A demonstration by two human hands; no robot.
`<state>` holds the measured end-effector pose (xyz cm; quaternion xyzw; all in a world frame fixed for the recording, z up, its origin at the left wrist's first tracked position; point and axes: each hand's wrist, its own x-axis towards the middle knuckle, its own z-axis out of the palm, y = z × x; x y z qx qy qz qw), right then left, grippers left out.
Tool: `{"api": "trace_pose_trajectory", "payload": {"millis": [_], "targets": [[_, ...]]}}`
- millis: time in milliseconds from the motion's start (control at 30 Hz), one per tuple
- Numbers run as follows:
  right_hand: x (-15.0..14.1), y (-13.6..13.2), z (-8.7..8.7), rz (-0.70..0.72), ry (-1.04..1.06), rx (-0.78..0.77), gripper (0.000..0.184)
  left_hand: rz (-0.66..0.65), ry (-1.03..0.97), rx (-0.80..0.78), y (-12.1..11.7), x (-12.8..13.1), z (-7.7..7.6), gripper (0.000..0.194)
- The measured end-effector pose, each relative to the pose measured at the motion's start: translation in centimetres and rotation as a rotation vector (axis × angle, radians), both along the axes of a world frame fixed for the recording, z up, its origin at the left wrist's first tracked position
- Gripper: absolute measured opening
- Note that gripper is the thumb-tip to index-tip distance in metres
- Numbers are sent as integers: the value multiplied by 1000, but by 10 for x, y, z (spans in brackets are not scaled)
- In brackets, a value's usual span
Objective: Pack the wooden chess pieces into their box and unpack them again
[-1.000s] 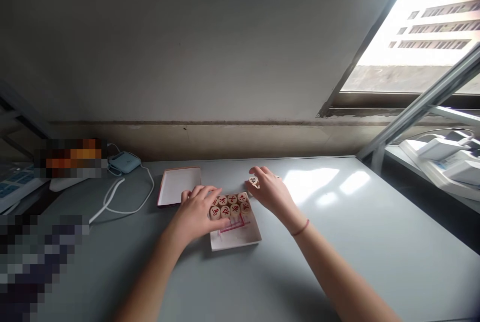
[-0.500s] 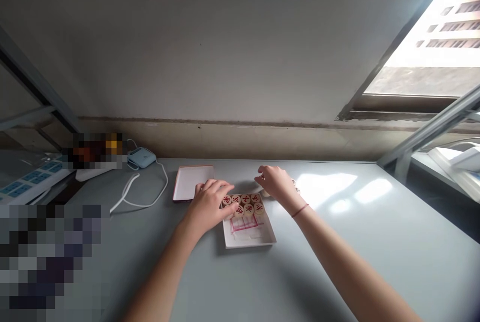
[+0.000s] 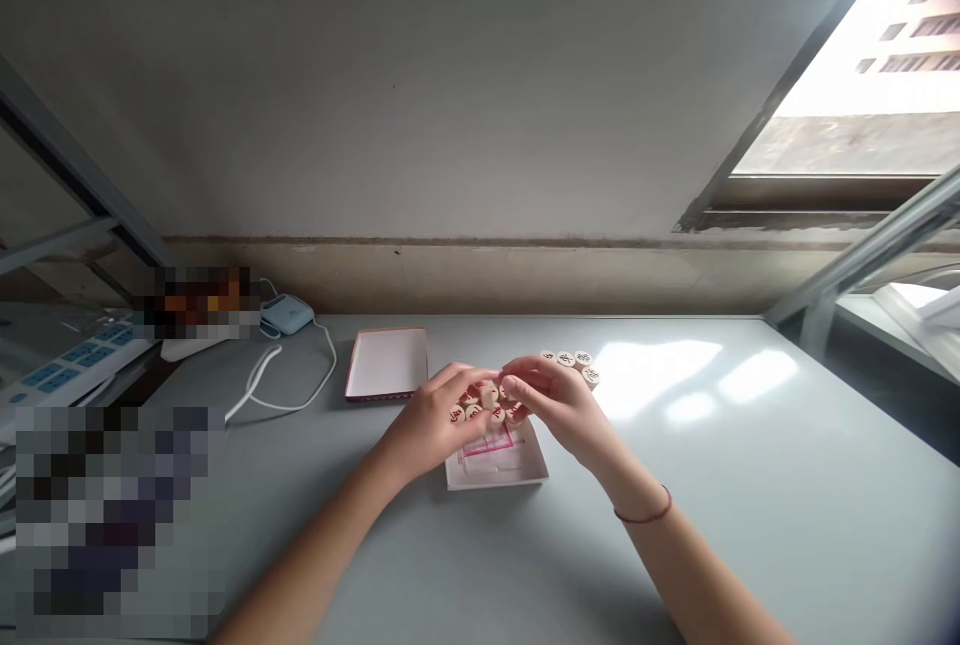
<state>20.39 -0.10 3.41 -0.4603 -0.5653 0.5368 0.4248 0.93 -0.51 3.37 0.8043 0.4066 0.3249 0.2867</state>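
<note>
Tabletop (image 3: 750, 485): smooth, faintly glossy. Xiangqi pieces (image 3: 565, 359) toward far edge: wood-like, smooth. Box tray (image 3: 525, 466): paperboard look, matt.

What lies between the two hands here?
In the head view, red-marked Chinese chess pieces lie between the left hand and the right hand, gathered in the far part of the shallow white box.

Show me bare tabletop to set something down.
Widest: the tabletop right of the right forearm, to the edge. Another: between the forearms, before the box tray. Crowded: the tray, left hand and right hand over its red-marked pieces; black-marked pieces beyond; white cable and blue device, back left.
</note>
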Motion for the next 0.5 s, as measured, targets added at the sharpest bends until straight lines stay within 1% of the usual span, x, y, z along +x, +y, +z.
{"api": "trace_pose_trajectory", "payload": {"millis": [33, 100, 167, 233, 300, 400, 500], "targets": [[2, 1, 0, -28, 8, -16, 41, 17, 25, 5, -2, -4, 0, 32], [6, 2, 0, -91, 9, -50, 42, 43, 53, 10, -5, -11, -2, 19], [9, 2, 0, -130, 0, -69, 43, -6, 83, 18, -8, -17, -4, 12], [11, 1, -1, -134, -7, -66, 43, -88, 136, 39, -10, -21, -5, 13], [12, 0, -3, -107, -11, -55, 41, -140, 206, 68, -10, -23, -6, 15], [9, -2, -6, -32, -39, -24, 36, -148, 323, 119, -10, -25, -5, 16], [5, -6, -9, 27, -124, 38, 28, -147, 421, 154, -9, -26, -5, 14]]}}
